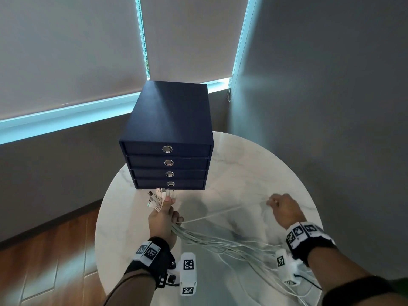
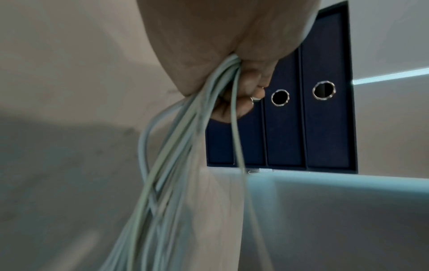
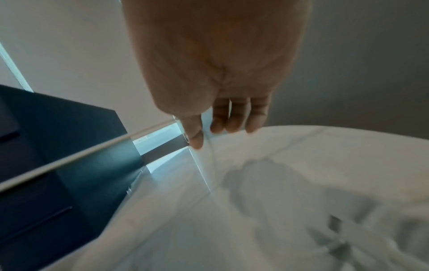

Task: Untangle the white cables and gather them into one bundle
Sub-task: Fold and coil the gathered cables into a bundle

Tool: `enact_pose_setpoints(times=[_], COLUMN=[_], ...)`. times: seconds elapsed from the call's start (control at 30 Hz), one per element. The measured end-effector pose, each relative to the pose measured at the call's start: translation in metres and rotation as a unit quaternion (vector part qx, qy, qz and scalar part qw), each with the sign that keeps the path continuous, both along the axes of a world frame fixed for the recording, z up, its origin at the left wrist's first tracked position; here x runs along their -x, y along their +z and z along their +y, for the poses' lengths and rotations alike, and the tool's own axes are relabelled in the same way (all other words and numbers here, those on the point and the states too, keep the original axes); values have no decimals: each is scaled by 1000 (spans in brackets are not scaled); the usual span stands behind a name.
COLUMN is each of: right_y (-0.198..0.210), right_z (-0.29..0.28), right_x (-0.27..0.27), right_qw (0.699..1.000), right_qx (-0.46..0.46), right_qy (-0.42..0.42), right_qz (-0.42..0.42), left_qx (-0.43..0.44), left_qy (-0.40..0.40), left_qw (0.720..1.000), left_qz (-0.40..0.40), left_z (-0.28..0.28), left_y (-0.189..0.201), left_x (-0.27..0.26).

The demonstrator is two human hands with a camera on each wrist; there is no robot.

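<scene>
The left hand (image 1: 162, 219) fists the white cables (image 1: 220, 241) near the round marble table's (image 1: 254, 164) left edge, connectors (image 1: 157, 198) just before the navy drawer unit (image 1: 167, 138) at the far edge. The right hand (image 1: 284, 209) pinches one strand (image 1: 223, 212) toward the right edge; loose cable spills over the near edge.

White cables (image 1: 220, 241): thin cords bunched at one end, connector plugs (image 1: 157, 198) fanned out together; the loose lengths trail tangled across the tabletop, one strand (image 1: 223, 212) stretched taut, raised.
</scene>
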State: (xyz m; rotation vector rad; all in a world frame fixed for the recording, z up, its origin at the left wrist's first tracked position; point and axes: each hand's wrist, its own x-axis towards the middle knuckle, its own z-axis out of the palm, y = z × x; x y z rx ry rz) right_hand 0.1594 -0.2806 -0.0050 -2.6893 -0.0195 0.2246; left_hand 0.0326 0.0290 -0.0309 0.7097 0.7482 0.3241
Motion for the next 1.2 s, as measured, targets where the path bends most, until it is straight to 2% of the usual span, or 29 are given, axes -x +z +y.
enact_pose_setpoints(times=[0.1, 0.2, 0.3, 0.4, 0.57, 0.67, 0.73, 0.77, 0.83, 0.9, 0.93, 0.97, 1.03, 1.07, 1.13, 1.2], right_y=[28, 53, 78, 88, 56, 20, 4, -2, -17, -17, -11, -3, 18, 29, 38, 26], right_z=[2, 10, 11, -10, -59, -84, -90, -92, -88, -64, -45, -21, 38, 67, 115, 142], right_x=[-25, -40, -49, -60, -50, -24, 5, 15, 24, 21, 21, 26, 47, 62, 88, 98], right_qw=[988, 959, 930, 920, 959, 975, 977, 973, 968, 975, 982, 991, 977, 963, 946, 951], right_qx=[-107, -218, -232, -244, -76, 19, 110, 161, 152, 57, -8, -70, -204, -229, -195, -135], right_qy=[-76, -117, -130, -160, -203, -217, -176, -125, -123, -188, -175, -109, 49, 122, 227, 258], right_qz=[-75, -141, -252, -263, -184, -41, 57, 105, 157, 102, 68, 41, 42, 70, 122, 106], left_qx=[-15, -22, -32, -23, -19, -28, -35, -38, -40, -40, -38, -37, -28, -17, 17, 48], left_qy=[-21, -26, -25, -14, -11, -19, -26, -30, -38, -43, -46, -48, -52, -53, -49, -40], left_qw=[1000, 999, 999, 1000, 1000, 999, 998, 998, 997, 997, 997, 997, 996, 996, 995, 994], left_qz=[-8, -13, -10, -6, -12, -25, -34, -38, -47, -52, -54, -55, -59, -65, -80, -92], left_z=[-2, -4, -4, -2, -6, -8, -10, -11, -15, -19, -22, -25, -34, -39, -46, -44], left_y=[3, 5, 6, 3, 6, 15, 21, 23, 27, 30, 30, 31, 34, 37, 45, 52], left_x=[0, -2, -2, 0, -2, -6, -8, -9, -11, -14, -16, -18, -23, -25, -28, -31])
